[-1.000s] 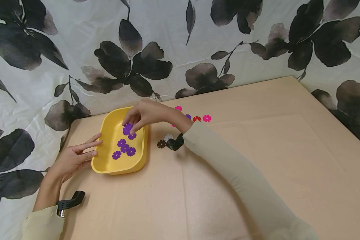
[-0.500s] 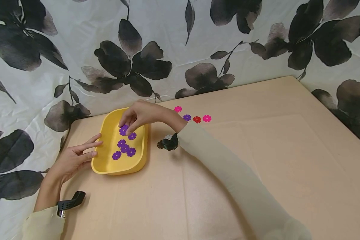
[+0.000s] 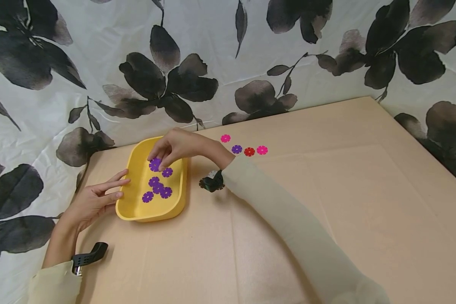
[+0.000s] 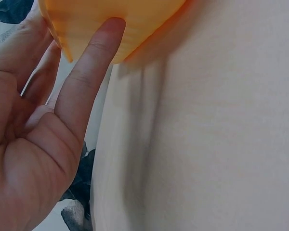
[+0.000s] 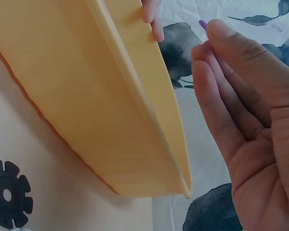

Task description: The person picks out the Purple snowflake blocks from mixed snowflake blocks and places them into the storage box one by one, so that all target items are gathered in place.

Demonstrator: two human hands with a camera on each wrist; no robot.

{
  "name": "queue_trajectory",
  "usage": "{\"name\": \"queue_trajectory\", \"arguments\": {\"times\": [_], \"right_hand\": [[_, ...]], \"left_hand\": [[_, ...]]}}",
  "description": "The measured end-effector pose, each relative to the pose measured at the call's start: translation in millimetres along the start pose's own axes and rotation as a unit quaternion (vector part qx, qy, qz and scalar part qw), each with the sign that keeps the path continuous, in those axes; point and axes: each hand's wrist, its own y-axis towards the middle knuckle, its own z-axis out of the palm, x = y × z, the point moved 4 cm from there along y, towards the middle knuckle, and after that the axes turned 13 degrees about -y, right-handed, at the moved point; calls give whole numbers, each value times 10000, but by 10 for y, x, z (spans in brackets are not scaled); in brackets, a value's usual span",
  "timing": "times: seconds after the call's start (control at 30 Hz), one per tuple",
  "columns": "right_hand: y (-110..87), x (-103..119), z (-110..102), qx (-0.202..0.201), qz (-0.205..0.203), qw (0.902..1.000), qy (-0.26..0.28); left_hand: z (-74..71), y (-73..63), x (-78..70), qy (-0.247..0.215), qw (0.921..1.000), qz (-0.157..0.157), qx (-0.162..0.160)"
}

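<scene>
A yellow plastic tray stands at the table's left end. My left hand holds its left rim, with fingertips over the edge and the thumb against the outer wall. My right hand is over the tray's far half and pinches a purple notched disc between thumb and fingers. In the right wrist view only a sliver of the purple disc shows at the fingertips. Several more purple notched discs lie on the tray floor, some overlapping.
Right of the tray, pink, purple and red discs, with another pink disc, lie on the tan table. A black disc and a white one are partly hidden by the right wrist camera. Flower-print cloth hangs behind.
My right hand has moved slightly left over the tray with the purple disc still pinched. The left hand and the tray have stayed in place.
</scene>
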Motion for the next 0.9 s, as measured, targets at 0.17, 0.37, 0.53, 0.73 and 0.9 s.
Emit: {"name": "queue_trajectory", "arguments": {"times": [0.17,0.37,0.53,0.73,0.9], "right_hand": [[30,-27,-15,117,113,9998,133],[101,-76,-8,452,262,9972,530],[186,-156,3,649,474,9940,741],[307,-196,-3,877,313,9956,109],[390,-185,13,1145,412,9911,-547]], "left_hand": [[2,3,-7,19,10000,-21,-8],[7,3,-16,-36,10000,-21,26],[5,0,-21,-69,10000,-26,31],[1,7,-27,-68,10000,-36,-21],[-6,19,-25,-16,9999,-78,-107]]}}
